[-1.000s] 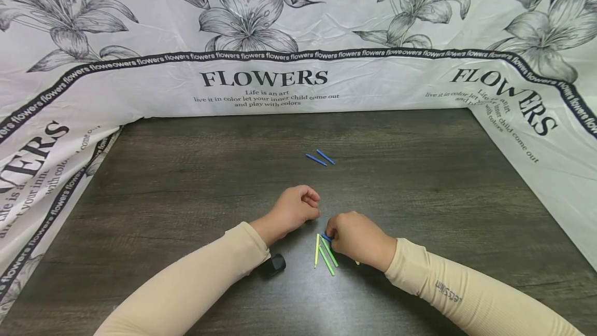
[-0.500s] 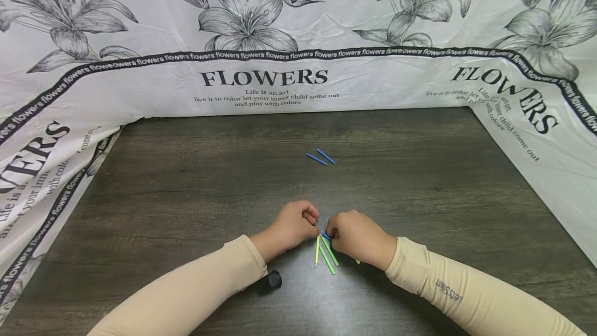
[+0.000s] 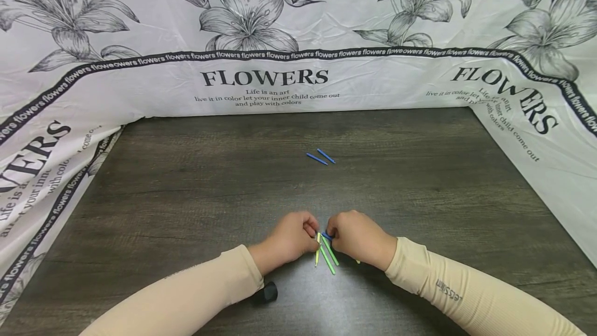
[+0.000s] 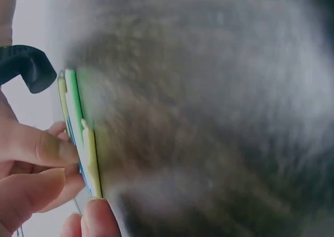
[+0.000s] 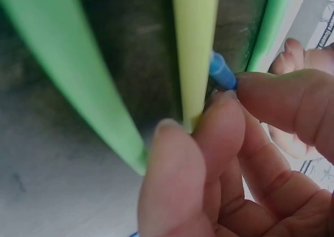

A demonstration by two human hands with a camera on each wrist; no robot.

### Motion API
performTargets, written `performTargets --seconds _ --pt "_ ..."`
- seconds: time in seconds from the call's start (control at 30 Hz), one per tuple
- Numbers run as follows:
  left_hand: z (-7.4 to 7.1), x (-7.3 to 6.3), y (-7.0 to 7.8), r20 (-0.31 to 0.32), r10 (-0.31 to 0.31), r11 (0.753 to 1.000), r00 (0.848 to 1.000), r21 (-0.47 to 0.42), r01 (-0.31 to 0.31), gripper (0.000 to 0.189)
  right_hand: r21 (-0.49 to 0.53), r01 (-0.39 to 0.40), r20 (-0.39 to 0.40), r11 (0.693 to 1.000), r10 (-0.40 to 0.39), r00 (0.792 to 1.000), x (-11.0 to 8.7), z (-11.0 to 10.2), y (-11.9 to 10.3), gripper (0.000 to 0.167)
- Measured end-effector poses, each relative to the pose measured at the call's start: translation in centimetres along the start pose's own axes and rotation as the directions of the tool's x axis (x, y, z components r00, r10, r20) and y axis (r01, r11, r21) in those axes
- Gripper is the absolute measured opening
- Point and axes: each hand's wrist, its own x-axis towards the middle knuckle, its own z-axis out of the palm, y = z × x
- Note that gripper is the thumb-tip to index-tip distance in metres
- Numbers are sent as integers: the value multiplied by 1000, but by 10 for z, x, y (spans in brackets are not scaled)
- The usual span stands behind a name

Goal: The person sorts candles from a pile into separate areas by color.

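Observation:
My right hand (image 3: 361,237) pinches a slim, pen-like blue stick (image 3: 327,236). Its stepped tip pokes out between finger and thumb in the right wrist view. Beside it, my left hand (image 3: 290,236) has half-curled fingers at the top end of a slim yellow stick (image 3: 317,258); whether they grip it is hidden. Two green sticks (image 3: 328,262) lie slanted on the table between the hands. Part of another yellow stick (image 3: 357,261) shows under the right wrist. From the left wrist, a green stick (image 4: 74,91) and a yellow stick (image 4: 93,161) appear close together.
Two more blue sticks (image 3: 316,158) lie farther back on the dark wood table (image 3: 210,170). A small black device (image 3: 268,292) hangs under my left wrist. White floral cloth (image 3: 396,87) borders the table at the back and both sides.
My left hand has come toward me, from above the sticks down to the yellow stick's top end. The right hand has stayed in place with the blue stick.

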Motion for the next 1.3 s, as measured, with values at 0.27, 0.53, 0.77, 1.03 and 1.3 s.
performTargets --seconds 0.27,0.53,0.77,1.03,1.3 --pt "4 -6 0 -1 12 1000 1000 21 -12 24 0 13 -11 1000 -13 1000 0 1 -1 27" --pt "7 -11 2 -20 27 998 999 61 -26 23 18 9 -3 1000 -9 1000 0 0 1 23" --pt "9 -10 3 -20 24 996 1000 89 -22 22 55 0 7 998 0 1000 0 -3 1 21" --pt "11 -8 4 -22 12 994 1000 111 -10 21 44 -36 11 998 36 999 1 -5 1 12" --pt "11 -8 3 -22 8 993 1000 118 -6 21 67 -88 18 994 87 996 2 -16 1 10"
